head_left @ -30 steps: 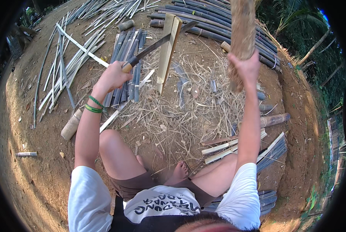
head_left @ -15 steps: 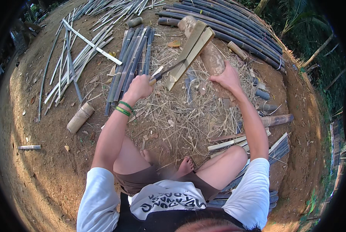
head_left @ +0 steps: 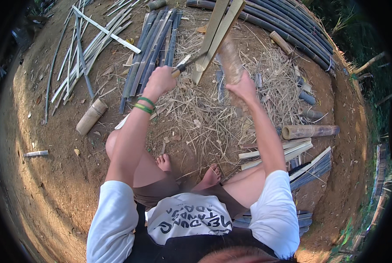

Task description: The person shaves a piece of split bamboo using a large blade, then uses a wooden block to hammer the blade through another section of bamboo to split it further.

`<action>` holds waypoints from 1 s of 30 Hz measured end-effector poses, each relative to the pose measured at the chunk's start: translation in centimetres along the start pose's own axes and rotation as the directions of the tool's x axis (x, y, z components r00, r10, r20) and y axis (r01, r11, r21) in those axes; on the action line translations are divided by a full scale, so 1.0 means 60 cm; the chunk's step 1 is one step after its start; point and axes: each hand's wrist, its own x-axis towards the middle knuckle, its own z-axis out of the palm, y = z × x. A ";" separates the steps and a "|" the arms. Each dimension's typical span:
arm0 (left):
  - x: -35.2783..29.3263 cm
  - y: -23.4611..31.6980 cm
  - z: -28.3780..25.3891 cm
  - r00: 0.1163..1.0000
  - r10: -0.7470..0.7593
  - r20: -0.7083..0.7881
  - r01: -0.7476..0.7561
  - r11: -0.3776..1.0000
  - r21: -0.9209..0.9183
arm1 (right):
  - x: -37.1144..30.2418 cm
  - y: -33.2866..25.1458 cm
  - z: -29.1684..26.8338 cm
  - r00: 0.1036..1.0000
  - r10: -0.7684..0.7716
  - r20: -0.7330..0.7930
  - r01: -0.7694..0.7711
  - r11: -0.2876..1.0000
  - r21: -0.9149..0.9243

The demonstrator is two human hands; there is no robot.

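My left hand (head_left: 161, 81) is closed around the light handle of a knife (head_left: 181, 69). The dark knife blade lies in the lower part of a split bamboo piece (head_left: 213, 37), which stands tilted in front of me with a gap running along it. Its top runs out of the head view. My right hand (head_left: 243, 89) grips a thick, rough wooden club (head_left: 232, 63), blurred by motion. The club's upper end is close beside the bamboo piece; whether they touch, I cannot tell.
Dry shavings (head_left: 196, 114) cover the ground ahead. Dark bamboo strips (head_left: 150, 52) and pale strips (head_left: 104, 39) lie left. Long bamboo poles (head_left: 288, 28) are stacked far right. Short bamboo sections (head_left: 92, 116) lie about, and more split pieces (head_left: 312, 168) rest by my right knee.
The whole view has shifted, so the ground things sit higher in it. The club has swung and its upper end has come down behind the bamboo piece. Both hands keep their grips.
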 end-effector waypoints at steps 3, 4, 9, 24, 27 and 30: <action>0.035 -0.011 0.002 0.989 -0.122 0.085 0.112 0.988 0.109 | 0.023 0.001 0.070 0.970 -0.061 -0.236 0.058 0.998 -0.021; 0.035 -0.019 0.003 0.984 -0.152 0.094 0.144 0.986 0.083 | 0.029 -0.007 0.067 0.974 -0.056 -0.218 0.065 0.997 0.032; 0.027 -0.025 0.019 0.988 -0.134 0.074 0.127 0.988 0.088 | 0.024 -0.069 -0.037 0.905 -0.058 -0.422 0.183 0.948 0.261; 0.045 -0.054 0.189 0.942 -0.275 0.194 0.278 0.960 0.012 | 0.074 0.052 0.108 0.996 -0.065 -0.061 0.058 0.992 -0.115; 0.053 -0.105 0.302 0.907 -0.306 0.290 0.355 0.926 -0.132 | 0.054 0.092 0.159 0.989 0.132 -0.063 -0.121 0.981 0.153; 0.056 -0.139 0.342 0.913 -0.290 0.287 0.370 0.885 -0.283 | 0.064 0.083 0.178 0.960 0.279 0.007 -0.270 0.922 0.276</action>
